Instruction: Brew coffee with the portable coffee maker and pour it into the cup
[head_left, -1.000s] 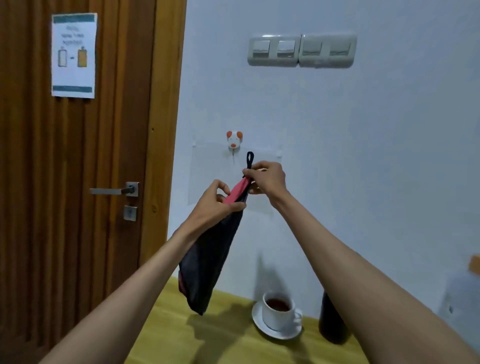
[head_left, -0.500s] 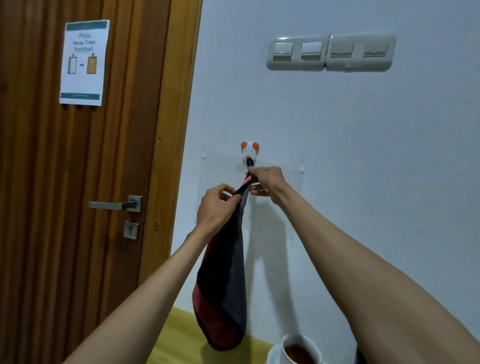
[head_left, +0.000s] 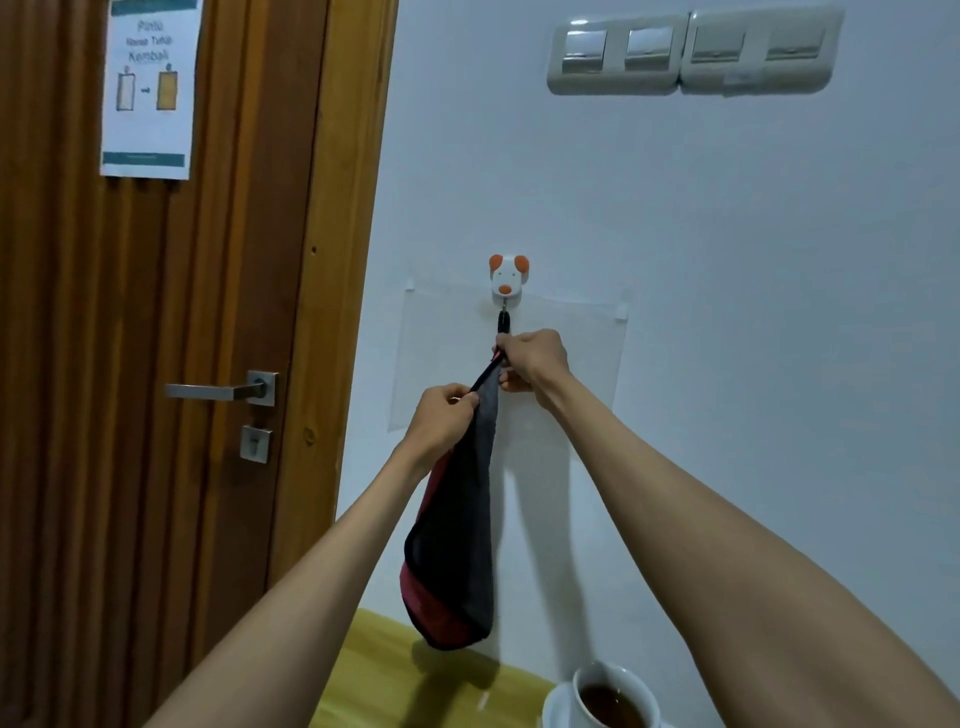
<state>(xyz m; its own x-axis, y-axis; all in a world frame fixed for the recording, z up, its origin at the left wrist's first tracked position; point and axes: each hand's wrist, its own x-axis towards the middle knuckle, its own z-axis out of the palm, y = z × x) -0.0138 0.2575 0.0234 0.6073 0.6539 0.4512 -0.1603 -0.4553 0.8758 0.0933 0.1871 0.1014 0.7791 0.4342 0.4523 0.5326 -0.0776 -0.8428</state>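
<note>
— Well, what fills the view?

— Beside the wooden door (head_left: 130, 364) and against the white wall (head_left: 727, 312), a person holds a grey-and-red cloth (head_left: 457, 561) hanging above the yellow surface (head_left: 374, 686). The left hand (head_left: 441, 421) pinches its upper edge. The right hand (head_left: 535, 364) pinches the top just under the loop (head_left: 503, 323), which appears caught on the dog-faced hook (head_left: 508, 278).

— And the cup?

— The cup (head_left: 608, 671) stands on its saucer (head_left: 555, 709) at the bottom edge, holding coffee. It is likely fragile and quick to spill, so it is best lifted level by the saucer; its handle is hidden.

— What differs?

— A second ago the loop hung free below the hook, and the coffee maker has since left view.
</note>
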